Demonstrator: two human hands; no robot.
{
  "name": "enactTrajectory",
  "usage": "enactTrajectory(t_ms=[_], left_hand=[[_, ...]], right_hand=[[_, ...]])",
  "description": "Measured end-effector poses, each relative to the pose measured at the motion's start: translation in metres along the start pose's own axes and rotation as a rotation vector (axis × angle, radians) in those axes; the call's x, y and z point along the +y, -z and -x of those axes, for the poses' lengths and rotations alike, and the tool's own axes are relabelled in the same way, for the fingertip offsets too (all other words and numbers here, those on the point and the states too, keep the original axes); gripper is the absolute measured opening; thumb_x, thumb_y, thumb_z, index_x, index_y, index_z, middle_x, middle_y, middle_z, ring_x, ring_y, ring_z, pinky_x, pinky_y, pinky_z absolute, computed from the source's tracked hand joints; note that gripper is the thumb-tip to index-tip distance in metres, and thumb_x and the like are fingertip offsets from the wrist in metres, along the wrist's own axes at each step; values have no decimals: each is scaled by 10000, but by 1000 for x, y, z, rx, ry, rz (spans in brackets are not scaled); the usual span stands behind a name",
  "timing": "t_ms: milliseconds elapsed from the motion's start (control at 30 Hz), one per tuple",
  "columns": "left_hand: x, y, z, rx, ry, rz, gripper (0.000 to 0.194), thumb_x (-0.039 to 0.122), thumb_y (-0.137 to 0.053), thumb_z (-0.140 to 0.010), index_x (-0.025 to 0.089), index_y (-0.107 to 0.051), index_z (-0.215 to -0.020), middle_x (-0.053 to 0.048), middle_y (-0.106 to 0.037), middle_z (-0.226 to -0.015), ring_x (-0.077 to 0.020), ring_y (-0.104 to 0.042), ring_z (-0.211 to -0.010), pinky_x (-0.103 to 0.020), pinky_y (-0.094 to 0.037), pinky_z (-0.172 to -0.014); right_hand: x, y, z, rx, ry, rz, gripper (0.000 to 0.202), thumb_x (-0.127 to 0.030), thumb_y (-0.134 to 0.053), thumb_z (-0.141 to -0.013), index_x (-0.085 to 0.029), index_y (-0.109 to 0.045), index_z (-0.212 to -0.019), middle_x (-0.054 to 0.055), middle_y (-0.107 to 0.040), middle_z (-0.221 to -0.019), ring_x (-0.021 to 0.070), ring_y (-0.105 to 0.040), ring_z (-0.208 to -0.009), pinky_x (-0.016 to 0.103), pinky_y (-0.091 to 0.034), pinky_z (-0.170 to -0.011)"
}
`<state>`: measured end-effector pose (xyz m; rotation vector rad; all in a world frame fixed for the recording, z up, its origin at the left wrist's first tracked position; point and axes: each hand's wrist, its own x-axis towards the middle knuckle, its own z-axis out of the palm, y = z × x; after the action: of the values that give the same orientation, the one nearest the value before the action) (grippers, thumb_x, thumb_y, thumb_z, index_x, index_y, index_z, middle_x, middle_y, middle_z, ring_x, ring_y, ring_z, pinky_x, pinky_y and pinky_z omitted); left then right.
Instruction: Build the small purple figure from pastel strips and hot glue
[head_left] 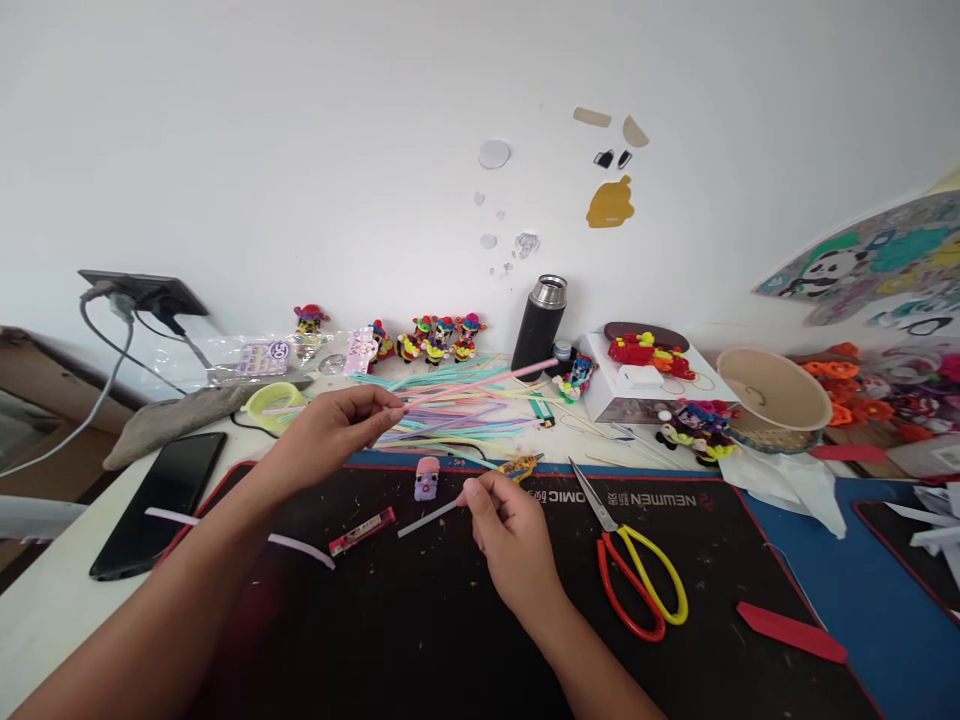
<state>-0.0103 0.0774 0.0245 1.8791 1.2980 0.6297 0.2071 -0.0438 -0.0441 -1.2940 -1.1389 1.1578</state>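
Observation:
My left hand (349, 425) pinches a pink pipe cleaner (487, 381), whose long end points right over a loose pile of pastel pipe cleaners (457, 412). Lower down, my right hand (514, 535) is closed on a pale grey-blue pipe cleaner (429, 519) that sticks out to the left. Between the hands stands a small purple and pink fuzzy figure (426, 482). A red printed stick-shaped item (362, 531) lies on the black mat. Partly under my left forearm is a lavender pipe cleaner (304, 548). Yellow-handled pliers (519, 468) lie behind my right hand.
Scissors (637, 580) with red and yellow handles lie right of my right hand, beside a red strip (792, 632). A black phone (157, 505) is at left. Behind stand a black thermos (537, 330), a yellow tape roll (274, 405), a beige bowl (776, 385) and several fuzzy figures (442, 340).

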Motion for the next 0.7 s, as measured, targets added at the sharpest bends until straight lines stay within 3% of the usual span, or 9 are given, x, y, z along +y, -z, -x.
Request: enactTrajectory(t_ms=[167,367,567,633,700], left_hand=[[4,-7,8,-123,-36,-47,451,626,-589,-931,206,-746,-972,27,-569,-681,-140,-464,-598,-234,-359,-553],[5,-4,12,-239,-74,-200,411,587,-559,-947,234,-762,-1003,31,-603,-679,-145,-488,-577,-234,-369,-549],[5,9,13,-262,-78,-240,383,579,-583,-926,250,-769,-985,19,-639,-673,-159,-522,-579,-232,-378,-530],[7,11,16,-327,-63,-242,373,578,-578,-939,259,-768,-972,21,-635,-650,-164,-544,-577,-230,-395,-535],[9,11,21,-480,-50,-224,355,563,-583,-948,270,-783,-955,9,-678,-672,-180,-606,-610,-231,-443,-560]], right_hand=[[0,6,-10,57,-155,-334,445,-634,-693,-908,-190,-668,-909,-96,-434,-489,80,-310,-399,204,-202,-385],[-4,13,-16,154,-165,-529,500,-643,-779,-831,-186,-682,-1011,-91,-492,-547,53,-302,-378,174,-173,-353],[-2,17,-20,220,-166,-604,479,-618,-846,-768,-189,-655,-865,-90,-483,-529,53,-327,-382,171,-189,-352],[-3,17,-20,208,-167,-590,484,-618,-845,-767,-177,-691,-897,-92,-472,-518,54,-325,-384,171,-193,-353],[-4,18,-20,204,-164,-577,486,-617,-845,-768,-167,-710,-893,-95,-455,-502,53,-319,-380,171,-190,-352]])
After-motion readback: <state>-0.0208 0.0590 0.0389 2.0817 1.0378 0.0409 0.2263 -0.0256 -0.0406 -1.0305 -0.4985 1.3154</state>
